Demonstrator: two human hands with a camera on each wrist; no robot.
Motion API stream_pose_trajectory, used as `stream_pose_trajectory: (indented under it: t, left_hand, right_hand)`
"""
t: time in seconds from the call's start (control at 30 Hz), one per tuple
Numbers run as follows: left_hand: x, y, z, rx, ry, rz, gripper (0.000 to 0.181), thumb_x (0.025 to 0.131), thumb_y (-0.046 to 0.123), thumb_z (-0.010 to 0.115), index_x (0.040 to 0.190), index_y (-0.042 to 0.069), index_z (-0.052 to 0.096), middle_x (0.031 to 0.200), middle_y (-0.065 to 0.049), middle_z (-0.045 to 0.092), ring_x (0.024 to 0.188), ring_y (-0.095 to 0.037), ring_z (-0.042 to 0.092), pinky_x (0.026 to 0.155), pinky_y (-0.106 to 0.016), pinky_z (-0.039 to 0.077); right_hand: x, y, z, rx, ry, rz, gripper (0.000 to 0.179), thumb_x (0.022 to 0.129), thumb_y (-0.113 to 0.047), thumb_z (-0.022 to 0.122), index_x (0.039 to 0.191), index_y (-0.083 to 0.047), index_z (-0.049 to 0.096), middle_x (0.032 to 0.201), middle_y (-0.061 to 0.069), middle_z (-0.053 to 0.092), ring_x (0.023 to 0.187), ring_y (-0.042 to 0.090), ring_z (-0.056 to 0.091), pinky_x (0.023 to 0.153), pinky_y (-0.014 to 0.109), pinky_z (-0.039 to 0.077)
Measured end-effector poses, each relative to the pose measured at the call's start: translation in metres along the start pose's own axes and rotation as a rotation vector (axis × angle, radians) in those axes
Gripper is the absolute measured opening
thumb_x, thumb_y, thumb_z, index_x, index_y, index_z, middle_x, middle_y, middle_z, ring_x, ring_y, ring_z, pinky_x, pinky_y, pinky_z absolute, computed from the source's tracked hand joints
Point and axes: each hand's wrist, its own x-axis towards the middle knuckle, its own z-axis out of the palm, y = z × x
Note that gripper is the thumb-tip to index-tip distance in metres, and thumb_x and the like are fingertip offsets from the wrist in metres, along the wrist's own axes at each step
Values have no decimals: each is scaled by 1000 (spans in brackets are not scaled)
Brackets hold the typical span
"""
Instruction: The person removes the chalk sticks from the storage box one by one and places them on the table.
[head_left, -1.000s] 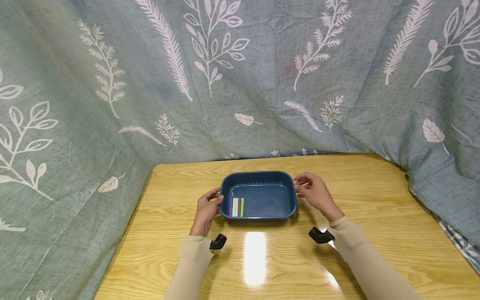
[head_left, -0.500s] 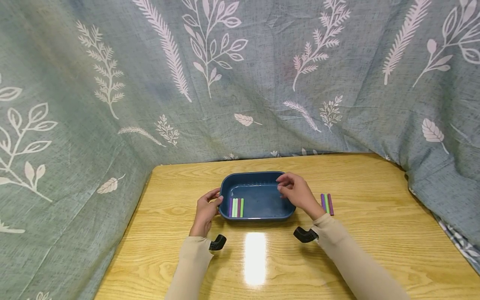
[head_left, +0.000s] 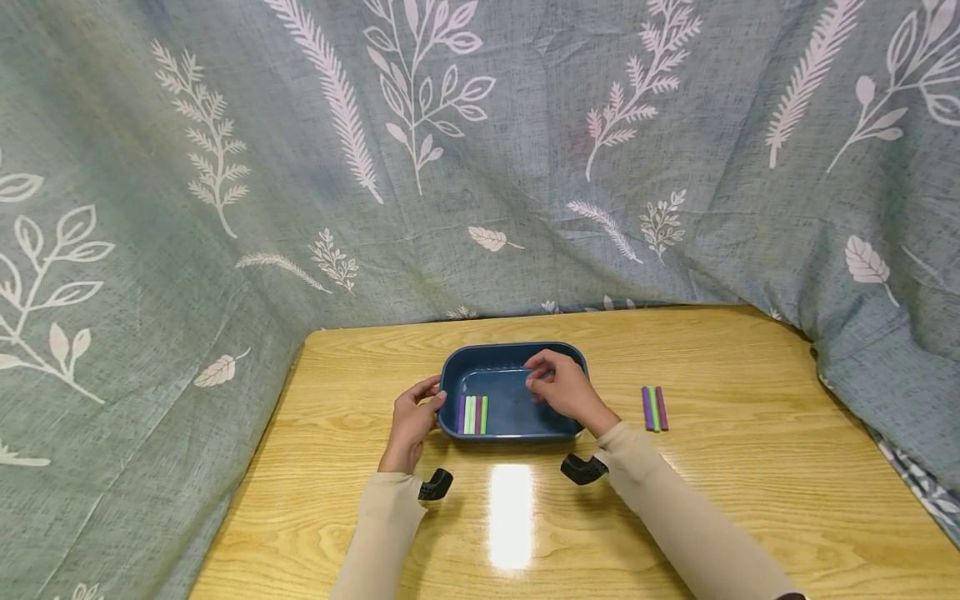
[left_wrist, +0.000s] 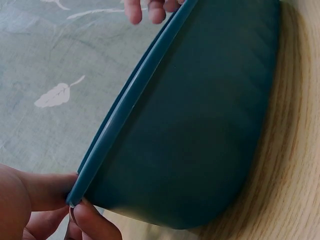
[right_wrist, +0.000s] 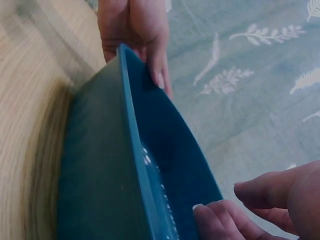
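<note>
Blue tub (head_left: 517, 408) flat on the desk (head_left: 750, 400); in the tub, at its near left corner, a neat row of coloured sticks (head_left: 478, 415); at the tub's left end, left hand (head_left: 408, 421), thumb and fingers pinching the rim (left_wrist: 119, 122); over the tub's right half, right hand (head_left: 564, 389), fingers bent, with just a small gap to the thumb; right of the tub, three more sticks (head_left: 655, 409) side by side, purple, green and dark red; behind the tub, a grey-blue cloth (head_left: 540, 200) with white leaves.
</note>
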Motion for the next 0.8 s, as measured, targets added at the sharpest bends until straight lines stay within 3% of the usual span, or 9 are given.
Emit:
stream_pose_trajectory:
  t: [0.4, 0.8]
  left_hand:
    - [0, 2, 1, 14, -3, -6, 36, 104, 1, 63, 140, 1, 66, 124, -18, 57, 74, -17, 57, 55, -22, 50]
    - [-2, 1, -1, 10, -8, -6, 36, 105, 1, 63, 141, -1, 65, 125, -18, 57, 77, -17, 57, 55, -21, 50]
  right_hand:
    - [6, -4, 20, 32, -57, 89, 26, 103, 4, 62, 129, 7, 61, 106, 20, 68, 89, 37, 73, 82, 47, 63]
    - [11, -3, 40, 64, -108, 176, 30, 102, 2, 64, 131, 5, 61, 105, 17, 66, 83, 26, 73, 79, 42, 63]
